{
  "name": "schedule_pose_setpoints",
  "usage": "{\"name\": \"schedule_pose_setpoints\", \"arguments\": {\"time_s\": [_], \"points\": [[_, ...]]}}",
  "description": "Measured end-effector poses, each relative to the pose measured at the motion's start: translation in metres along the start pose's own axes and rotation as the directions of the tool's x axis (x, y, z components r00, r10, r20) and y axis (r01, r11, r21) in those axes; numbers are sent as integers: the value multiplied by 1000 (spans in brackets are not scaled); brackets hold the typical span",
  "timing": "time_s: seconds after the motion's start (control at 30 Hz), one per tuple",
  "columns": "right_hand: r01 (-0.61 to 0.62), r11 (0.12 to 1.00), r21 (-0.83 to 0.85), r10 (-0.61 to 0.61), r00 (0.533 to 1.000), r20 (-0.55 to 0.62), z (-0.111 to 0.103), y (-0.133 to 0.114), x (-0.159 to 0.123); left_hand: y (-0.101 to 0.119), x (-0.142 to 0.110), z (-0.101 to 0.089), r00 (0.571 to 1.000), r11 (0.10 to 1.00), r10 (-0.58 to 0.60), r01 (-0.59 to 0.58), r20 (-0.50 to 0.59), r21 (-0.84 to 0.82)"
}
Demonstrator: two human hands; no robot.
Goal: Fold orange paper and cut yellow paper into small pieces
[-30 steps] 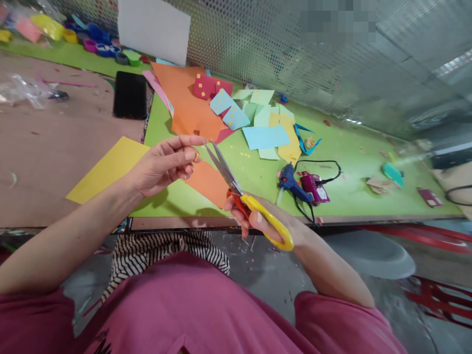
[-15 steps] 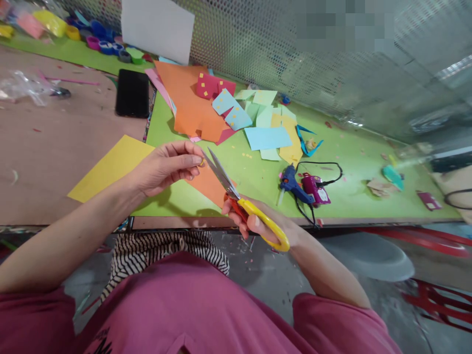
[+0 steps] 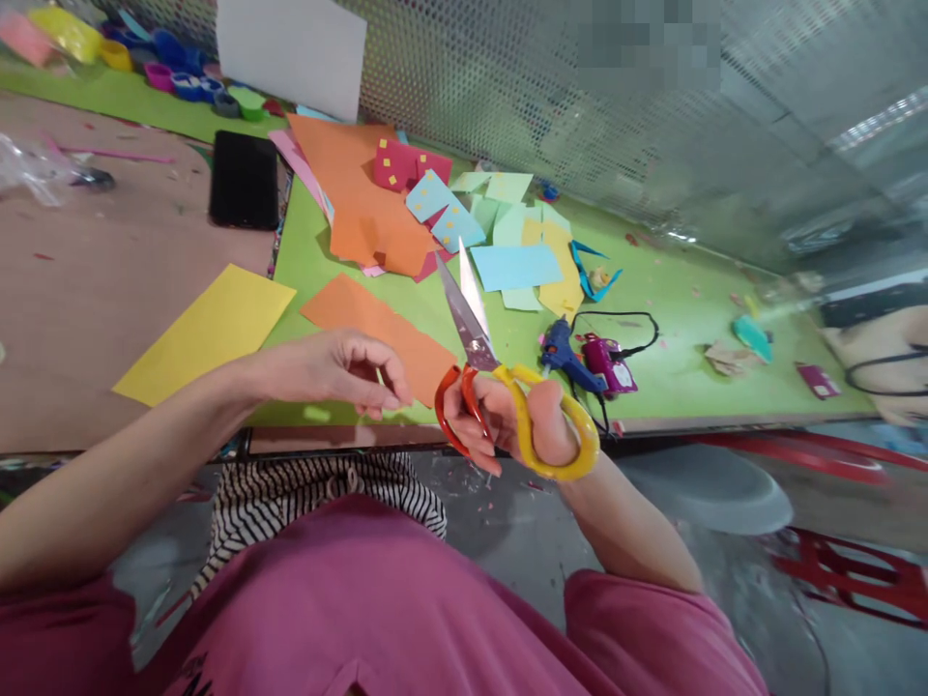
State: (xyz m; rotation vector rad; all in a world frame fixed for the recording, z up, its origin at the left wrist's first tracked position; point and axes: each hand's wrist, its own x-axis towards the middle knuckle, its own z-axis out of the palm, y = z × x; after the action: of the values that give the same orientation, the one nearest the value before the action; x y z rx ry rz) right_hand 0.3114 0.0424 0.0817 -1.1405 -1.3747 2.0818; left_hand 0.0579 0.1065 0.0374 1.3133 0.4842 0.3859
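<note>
My right hand (image 3: 493,425) grips a pair of scissors (image 3: 475,348), thumb through the yellow loop and fingers at the red one. Their blades stand apart, pointing away from me over the green tabletop. To the left, my left hand (image 3: 348,372) has its thumb and fingertips drawn together near the scissors' red loop; whatever is between them is too small to tell. An orange paper strip (image 3: 384,324) lies just beyond that hand. A yellow paper sheet (image 3: 207,333) rests beside my left forearm.
A blue glue gun (image 3: 569,353) and a purple box with a cord (image 3: 609,365) lie at the right. Behind are a large orange sheet (image 3: 362,198), a dotted light blue piece (image 3: 446,211) and a dotted red piece (image 3: 410,166). A black phone (image 3: 245,181) lies far left.
The scissors have turned more upright and their blades have spread wider. My left hand has come down toward me, away from the blade tips; the small yellow bit at its fingertips no longer shows.
</note>
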Motion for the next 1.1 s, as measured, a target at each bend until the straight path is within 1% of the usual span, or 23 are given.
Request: {"name": "schedule_pose_setpoints", "arguments": {"time_s": [0.07,0.13,0.17,0.23,0.33,0.4,0.5,0.53,0.57,0.6,0.63,0.7,0.77,0.83,0.9,0.97,1.1], "points": [[13,1000,26,-14,998,65,1,2,-1,1,1,-2,991,998,48,-53,-125,-43],[43,998,41,-48,991,124,0,6,-3,0,3,-4,963,982,102,-137,-248,-127],[59,997,41,-65,987,150,0,9,-4,0,3,-6,949,970,121,-175,-292,-167],[81,996,24,-84,981,176,-3,17,-5,-1,5,-7,930,948,141,-226,-339,-226],[111,994,-10,-108,982,157,-7,30,-5,-2,6,-8,927,926,150,-253,-344,-280],[126,991,-40,-122,988,94,-9,35,-5,-2,4,-8,939,922,147,-244,-311,-300],[202,976,-82,-200,979,35,-8,35,-5,0,2,-6,981,947,97,-142,-166,-290],[239,967,-83,-236,971,42,-8,33,-5,0,1,-5,989,952,76,-109,-124,-286],[266,960,-81,-262,963,56,-6,31,-5,1,0,-4,992,953,64,-92,-104,-288],[274,959,-74,-268,960,83,-5,29,-5,2,0,-4,992,950,63,-94,-112,-297],[261,963,-65,-253,961,111,-4,28,-5,2,1,-4,987,944,72,-113,-143,-309],[208,977,-53,-197,967,159,-3,27,-8,1,2,-5,966,924,102,-181,-237,-338],[154,988,-33,-145,972,183,-3,30,-12,0,4,-7,942,898,113,-234,-317,-373],[120,993,-9,-116,974,193,-6,36,-16,-1,5,-9,921,872,108,-268,-374,-410],[94,996,4,-93,973,212,-10,43,-19,-2,5,-10,912,854,98,-283,-399,-437],[76,997,8,-76,972,223,-12,47,-21,-1,5,-10,911,841,94,-288,-400,-458],[85,996,-21,-78,973,219,-10,45,-20,0,6,-10,914,831,93,-289,-395,-474]]}}
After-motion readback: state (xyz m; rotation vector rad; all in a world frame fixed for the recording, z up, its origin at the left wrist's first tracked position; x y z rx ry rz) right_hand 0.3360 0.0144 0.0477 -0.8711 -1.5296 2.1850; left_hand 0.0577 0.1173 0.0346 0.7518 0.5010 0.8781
